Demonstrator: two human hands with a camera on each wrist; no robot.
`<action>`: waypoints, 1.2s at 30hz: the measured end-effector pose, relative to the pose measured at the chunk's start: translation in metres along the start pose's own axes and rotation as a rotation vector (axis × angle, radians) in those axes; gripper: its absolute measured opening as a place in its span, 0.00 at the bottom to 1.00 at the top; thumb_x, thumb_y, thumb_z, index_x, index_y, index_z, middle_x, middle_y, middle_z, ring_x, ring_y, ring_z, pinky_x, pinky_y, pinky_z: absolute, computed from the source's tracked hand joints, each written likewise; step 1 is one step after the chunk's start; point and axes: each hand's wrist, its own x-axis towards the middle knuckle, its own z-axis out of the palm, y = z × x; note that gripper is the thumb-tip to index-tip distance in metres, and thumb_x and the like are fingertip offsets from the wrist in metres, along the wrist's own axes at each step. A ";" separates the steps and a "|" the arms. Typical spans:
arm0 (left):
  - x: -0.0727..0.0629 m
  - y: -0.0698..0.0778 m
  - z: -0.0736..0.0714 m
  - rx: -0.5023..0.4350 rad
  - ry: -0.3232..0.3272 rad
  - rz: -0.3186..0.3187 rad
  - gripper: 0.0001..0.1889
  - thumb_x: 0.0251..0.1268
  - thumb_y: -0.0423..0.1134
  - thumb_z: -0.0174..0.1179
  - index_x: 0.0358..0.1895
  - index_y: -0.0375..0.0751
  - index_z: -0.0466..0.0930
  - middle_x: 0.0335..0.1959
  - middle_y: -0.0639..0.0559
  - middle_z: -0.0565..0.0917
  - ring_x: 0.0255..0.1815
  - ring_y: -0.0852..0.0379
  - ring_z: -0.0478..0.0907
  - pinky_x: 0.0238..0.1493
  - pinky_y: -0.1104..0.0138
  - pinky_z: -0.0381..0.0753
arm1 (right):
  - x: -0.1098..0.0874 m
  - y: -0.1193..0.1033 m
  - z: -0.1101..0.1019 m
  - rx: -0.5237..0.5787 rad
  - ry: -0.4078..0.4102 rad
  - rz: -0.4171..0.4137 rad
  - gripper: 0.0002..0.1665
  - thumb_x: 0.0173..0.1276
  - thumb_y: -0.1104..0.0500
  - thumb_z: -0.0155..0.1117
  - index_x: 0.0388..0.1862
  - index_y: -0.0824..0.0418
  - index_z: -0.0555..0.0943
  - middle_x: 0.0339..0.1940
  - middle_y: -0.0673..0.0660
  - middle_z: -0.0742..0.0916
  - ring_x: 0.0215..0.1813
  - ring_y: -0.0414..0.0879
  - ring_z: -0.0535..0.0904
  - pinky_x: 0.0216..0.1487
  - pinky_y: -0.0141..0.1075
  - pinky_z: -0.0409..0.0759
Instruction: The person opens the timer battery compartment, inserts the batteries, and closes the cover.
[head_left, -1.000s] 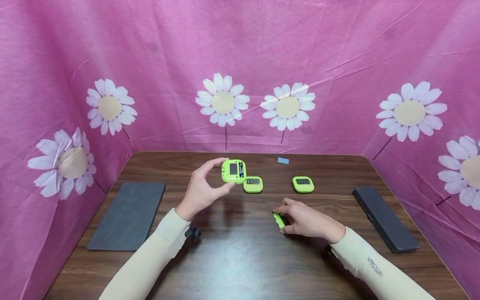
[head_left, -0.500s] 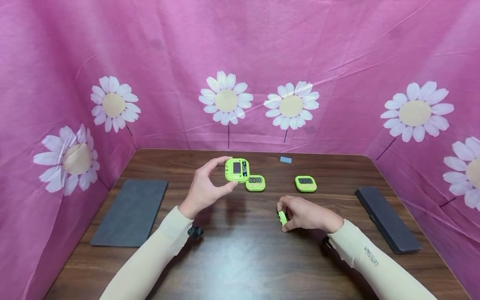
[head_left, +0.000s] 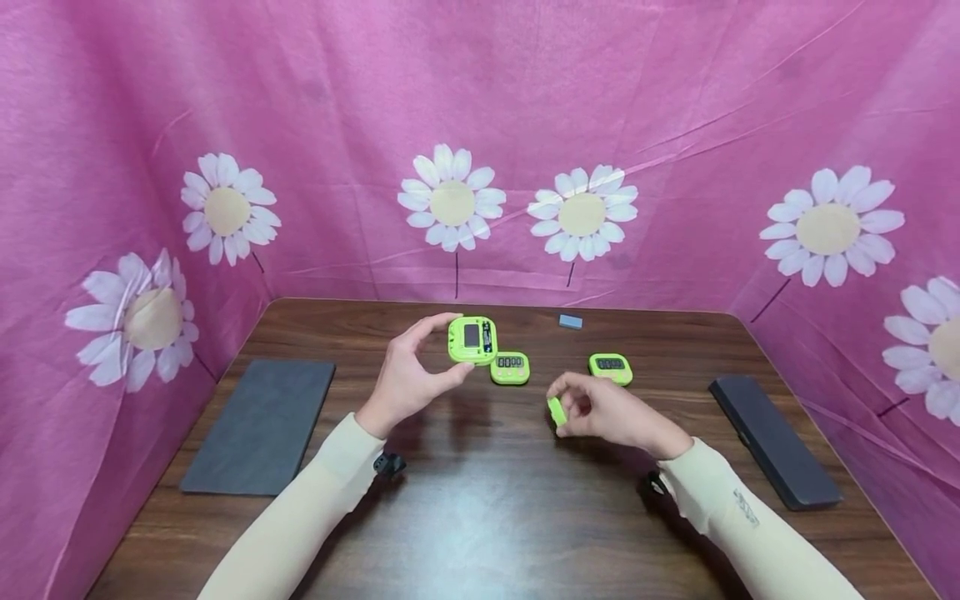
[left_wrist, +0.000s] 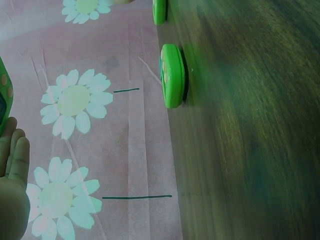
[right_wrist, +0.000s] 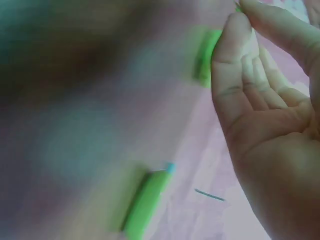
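My left hand (head_left: 405, 375) grips a lime-green digital timer (head_left: 472, 340) by its edges, raised over the table. The timer's back faces me; a battery shows in an uncovered slot on its right side. My right hand (head_left: 615, 414) pinches a small lime-green battery cover (head_left: 557, 411) between thumb and fingers, to the right of and nearer than the held timer. In the right wrist view the fingers (right_wrist: 235, 75) mostly hide the cover. A second timer (head_left: 510, 368) lies display up just behind the held one. A third timer (head_left: 611, 367) lies beyond the right hand.
A grey flat mat (head_left: 258, 427) lies at the left of the wooden table (head_left: 450, 517). At the right is a long dark case (head_left: 776, 442). A small blue block (head_left: 571, 322) sits near the back edge, before a pink flowered cloth (head_left: 510, 92).
My right hand has lifted the battery cover slightly and turned it, now overlapping the third timer's lower edge. The left hand keeps its hold on the timer, almost still.
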 end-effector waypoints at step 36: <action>-0.002 0.001 0.005 -0.022 0.036 0.064 0.36 0.54 0.33 0.85 0.69 0.41 0.85 0.63 0.46 0.91 0.63 0.52 0.86 0.71 0.64 0.83 | 0.068 -0.113 -0.018 0.366 0.193 -0.024 0.31 0.68 0.65 0.83 0.69 0.64 0.87 0.40 0.51 0.90 0.40 0.41 0.86 0.42 0.30 0.86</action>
